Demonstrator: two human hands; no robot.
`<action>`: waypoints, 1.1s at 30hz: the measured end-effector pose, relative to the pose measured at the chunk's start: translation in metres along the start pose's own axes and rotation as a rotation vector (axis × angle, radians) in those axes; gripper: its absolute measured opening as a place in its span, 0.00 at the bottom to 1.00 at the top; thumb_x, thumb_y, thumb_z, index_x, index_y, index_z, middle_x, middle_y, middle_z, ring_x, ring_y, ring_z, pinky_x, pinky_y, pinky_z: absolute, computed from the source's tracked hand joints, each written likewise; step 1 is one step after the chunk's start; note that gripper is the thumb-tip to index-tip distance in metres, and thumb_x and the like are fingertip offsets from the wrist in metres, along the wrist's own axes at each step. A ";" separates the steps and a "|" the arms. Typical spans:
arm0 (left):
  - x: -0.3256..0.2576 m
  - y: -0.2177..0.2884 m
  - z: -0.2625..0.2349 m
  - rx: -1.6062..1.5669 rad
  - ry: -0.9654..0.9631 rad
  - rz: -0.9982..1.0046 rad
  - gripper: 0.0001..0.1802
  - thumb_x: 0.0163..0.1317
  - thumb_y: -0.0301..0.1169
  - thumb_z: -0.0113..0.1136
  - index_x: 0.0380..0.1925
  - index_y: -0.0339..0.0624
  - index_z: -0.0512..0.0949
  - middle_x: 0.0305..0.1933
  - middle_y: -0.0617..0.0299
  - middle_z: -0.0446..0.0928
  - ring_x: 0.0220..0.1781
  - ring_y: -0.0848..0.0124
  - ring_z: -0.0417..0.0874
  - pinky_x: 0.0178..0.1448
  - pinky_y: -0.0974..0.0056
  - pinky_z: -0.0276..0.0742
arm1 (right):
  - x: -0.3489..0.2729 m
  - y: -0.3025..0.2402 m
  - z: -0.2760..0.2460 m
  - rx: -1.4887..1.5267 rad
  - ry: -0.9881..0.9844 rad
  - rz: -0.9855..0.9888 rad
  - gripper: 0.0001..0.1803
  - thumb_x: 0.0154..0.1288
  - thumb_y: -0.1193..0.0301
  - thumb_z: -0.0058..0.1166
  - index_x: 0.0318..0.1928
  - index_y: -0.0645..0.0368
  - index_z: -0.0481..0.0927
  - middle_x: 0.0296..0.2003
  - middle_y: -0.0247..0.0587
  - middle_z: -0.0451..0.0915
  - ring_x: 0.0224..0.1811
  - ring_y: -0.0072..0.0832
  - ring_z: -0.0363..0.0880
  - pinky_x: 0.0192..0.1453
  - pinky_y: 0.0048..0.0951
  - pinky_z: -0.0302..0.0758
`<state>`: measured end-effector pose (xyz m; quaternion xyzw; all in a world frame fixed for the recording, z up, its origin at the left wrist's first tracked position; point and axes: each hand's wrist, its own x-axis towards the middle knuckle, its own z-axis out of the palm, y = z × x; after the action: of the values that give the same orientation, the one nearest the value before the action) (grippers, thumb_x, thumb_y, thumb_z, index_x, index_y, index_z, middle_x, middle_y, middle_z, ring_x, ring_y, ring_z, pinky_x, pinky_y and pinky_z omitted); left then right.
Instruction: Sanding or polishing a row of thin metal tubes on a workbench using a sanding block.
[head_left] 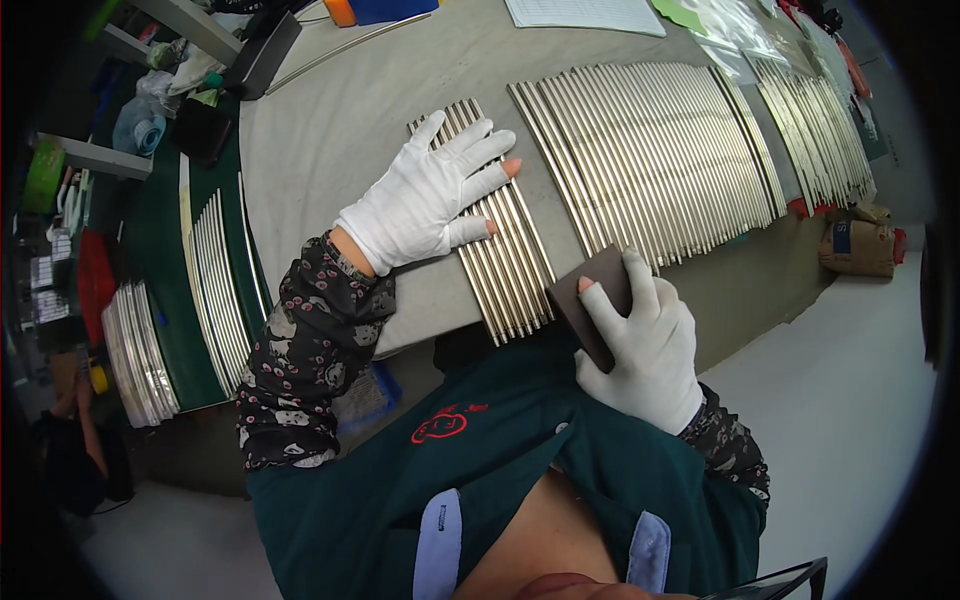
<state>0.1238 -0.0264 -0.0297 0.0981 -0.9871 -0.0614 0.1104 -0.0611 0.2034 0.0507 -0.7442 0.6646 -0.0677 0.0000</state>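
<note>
My left hand (425, 200), in a white glove with some fingertips bare, lies flat with spread fingers across a small row of shiny metal rods (508, 275). The rods lie side by side, their near ends at the table's front edge. In my gloved right hand (652, 350) is a dark grey-brown rectangular block (606, 268), gripped between thumb and fingers. It is tilted beside the near ends of the small row. A much wider row of metal rods (650, 160) lies just to the right, close beyond my right fingertips.
Grey cloth covers the table (320, 160). Another rod bundle (815, 135) lies far right, above a brown package (858, 247). More rods (218, 295) rest on a green surface at left, near another person's arm (90, 435). A paper sheet (590, 14) lies at the back.
</note>
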 end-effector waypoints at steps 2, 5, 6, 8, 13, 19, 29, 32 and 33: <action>0.002 0.001 -0.002 0.002 0.002 0.009 0.38 0.69 0.63 0.33 0.72 0.55 0.60 0.75 0.53 0.59 0.76 0.50 0.57 0.76 0.35 0.43 | 0.013 -0.003 0.005 -0.077 -0.014 0.024 0.36 0.40 0.62 0.66 0.56 0.51 0.77 0.59 0.67 0.67 0.43 0.45 0.76 0.38 0.39 0.76; 0.005 0.003 -0.004 0.005 0.018 -0.006 0.38 0.69 0.63 0.34 0.71 0.54 0.61 0.74 0.52 0.61 0.76 0.50 0.58 0.76 0.35 0.44 | 0.054 -0.003 0.016 -0.110 0.064 0.025 0.34 0.44 0.62 0.65 0.55 0.54 0.77 0.58 0.69 0.68 0.41 0.43 0.78 0.35 0.36 0.77; 0.003 0.002 -0.002 0.004 0.017 -0.012 0.38 0.69 0.63 0.34 0.71 0.54 0.61 0.74 0.52 0.61 0.76 0.50 0.58 0.76 0.35 0.44 | 0.059 -0.005 0.018 -0.133 0.077 0.021 0.33 0.44 0.62 0.65 0.55 0.54 0.76 0.58 0.70 0.68 0.41 0.43 0.78 0.35 0.36 0.77; 0.000 0.001 0.001 -0.027 0.036 -0.009 0.38 0.69 0.63 0.35 0.70 0.53 0.63 0.73 0.52 0.62 0.75 0.50 0.59 0.76 0.35 0.44 | 0.039 -0.002 0.011 -0.049 0.003 0.002 0.34 0.42 0.63 0.66 0.55 0.55 0.77 0.58 0.71 0.67 0.41 0.44 0.78 0.35 0.36 0.77; 0.002 0.004 -0.002 -0.021 0.022 -0.011 0.37 0.69 0.62 0.36 0.70 0.52 0.63 0.73 0.52 0.61 0.75 0.50 0.59 0.76 0.35 0.43 | 0.013 -0.001 0.001 -0.075 -0.020 -0.031 0.34 0.41 0.63 0.66 0.55 0.55 0.77 0.58 0.70 0.67 0.41 0.44 0.77 0.34 0.36 0.76; 0.003 -0.001 -0.001 0.004 0.027 0.001 0.38 0.69 0.62 0.37 0.70 0.52 0.62 0.74 0.52 0.61 0.76 0.51 0.58 0.76 0.36 0.43 | 0.030 0.000 0.009 -0.071 0.025 -0.041 0.34 0.42 0.63 0.65 0.55 0.54 0.78 0.57 0.69 0.69 0.41 0.41 0.76 0.33 0.35 0.75; -0.005 -0.003 -0.001 0.031 0.014 0.010 0.38 0.69 0.62 0.36 0.71 0.52 0.61 0.74 0.51 0.59 0.76 0.50 0.57 0.76 0.36 0.45 | -0.022 0.011 -0.008 -0.030 0.068 0.007 0.38 0.33 0.65 0.67 0.54 0.48 0.78 0.61 0.61 0.67 0.50 0.44 0.73 0.46 0.38 0.71; -0.007 -0.002 -0.001 0.021 0.015 -0.002 0.39 0.69 0.63 0.35 0.72 0.53 0.60 0.74 0.51 0.59 0.76 0.49 0.57 0.75 0.36 0.45 | -0.018 0.008 -0.004 -0.016 0.052 -0.014 0.38 0.33 0.65 0.67 0.54 0.49 0.78 0.61 0.61 0.67 0.49 0.44 0.73 0.45 0.38 0.71; -0.007 -0.002 -0.001 0.027 0.016 -0.007 0.39 0.69 0.63 0.35 0.72 0.54 0.59 0.75 0.51 0.59 0.76 0.49 0.57 0.75 0.35 0.45 | -0.015 0.010 -0.003 -0.013 0.057 -0.043 0.37 0.34 0.64 0.67 0.54 0.49 0.78 0.60 0.62 0.68 0.47 0.43 0.74 0.42 0.37 0.72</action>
<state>0.1309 -0.0266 -0.0299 0.1036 -0.9866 -0.0477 0.1169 -0.0725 0.2175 0.0517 -0.7561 0.6485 -0.0847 -0.0253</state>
